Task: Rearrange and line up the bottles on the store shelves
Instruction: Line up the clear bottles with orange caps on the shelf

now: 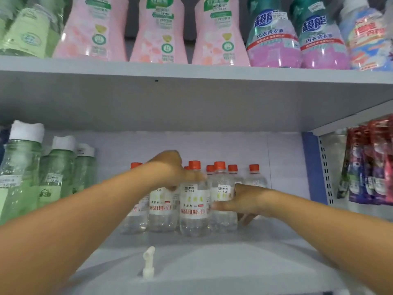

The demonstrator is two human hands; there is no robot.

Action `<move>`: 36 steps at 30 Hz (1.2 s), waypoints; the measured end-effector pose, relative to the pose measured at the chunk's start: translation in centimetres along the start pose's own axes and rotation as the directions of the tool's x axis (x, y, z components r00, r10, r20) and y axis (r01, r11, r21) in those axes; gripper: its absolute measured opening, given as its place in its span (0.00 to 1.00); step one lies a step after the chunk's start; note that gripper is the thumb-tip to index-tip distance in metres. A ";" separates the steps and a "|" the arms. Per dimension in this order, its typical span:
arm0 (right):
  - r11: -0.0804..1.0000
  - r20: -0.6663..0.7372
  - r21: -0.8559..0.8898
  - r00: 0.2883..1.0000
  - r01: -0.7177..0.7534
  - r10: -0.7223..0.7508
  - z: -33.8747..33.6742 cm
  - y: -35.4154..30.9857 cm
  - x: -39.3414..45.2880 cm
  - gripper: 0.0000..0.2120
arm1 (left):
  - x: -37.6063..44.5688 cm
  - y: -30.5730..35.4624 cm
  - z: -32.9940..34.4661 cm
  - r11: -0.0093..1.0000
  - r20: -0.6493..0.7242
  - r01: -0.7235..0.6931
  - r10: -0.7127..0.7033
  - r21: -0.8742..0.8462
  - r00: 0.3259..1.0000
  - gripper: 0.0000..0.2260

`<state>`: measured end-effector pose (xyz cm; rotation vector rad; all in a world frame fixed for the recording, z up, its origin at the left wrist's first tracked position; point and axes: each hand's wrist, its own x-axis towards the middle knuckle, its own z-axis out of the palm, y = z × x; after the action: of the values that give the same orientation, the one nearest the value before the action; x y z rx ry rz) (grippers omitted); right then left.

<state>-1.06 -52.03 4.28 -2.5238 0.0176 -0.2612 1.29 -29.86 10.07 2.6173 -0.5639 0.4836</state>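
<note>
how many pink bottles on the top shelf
3, side by side on the top shelf: left pink bottle, middle pink bottle, right pink bottle. More may stand hidden behind.

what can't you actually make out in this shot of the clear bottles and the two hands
Head view only:
- Left hand: its fingers curl behind the clear bottles, so its grip is unclear.
- Back-row bottles: only orange caps show; the front ones hide their count.
- Price stickers: only "5.00" reads; the rest is too small.
- Pink bottles: tops cut off by the top edge.

A small white plastic pump nozzle [148, 262] stands on the shelf, red pouches [370, 165] hanging right.
</note>
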 end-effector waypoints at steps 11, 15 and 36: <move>0.988 0.043 -0.057 0.989 0.141 -0.138 -6.7 -3.2 2.4 0.23 | 3.7 0.1 -0.5 0.971 0.075 -0.214 0.207 0.105 0.976 0.29; 0.984 0.041 -0.089 0.987 0.156 -0.153 -6.1 -3.0 3.8 0.23 | 4.5 0.2 0.4 0.964 0.049 -0.196 0.190 0.179 0.981 0.24; 0.967 -0.133 -0.037 0.958 0.253 -0.256 -4.1 -1.5 4.6 0.28 | 5.2 -0.3 1.8 0.966 -0.060 -0.204 0.216 0.156 0.975 0.21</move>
<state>2.56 -53.43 9.22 -2.5212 -0.2536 -0.5397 6.37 -32.02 10.63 2.6780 -0.8140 0.7154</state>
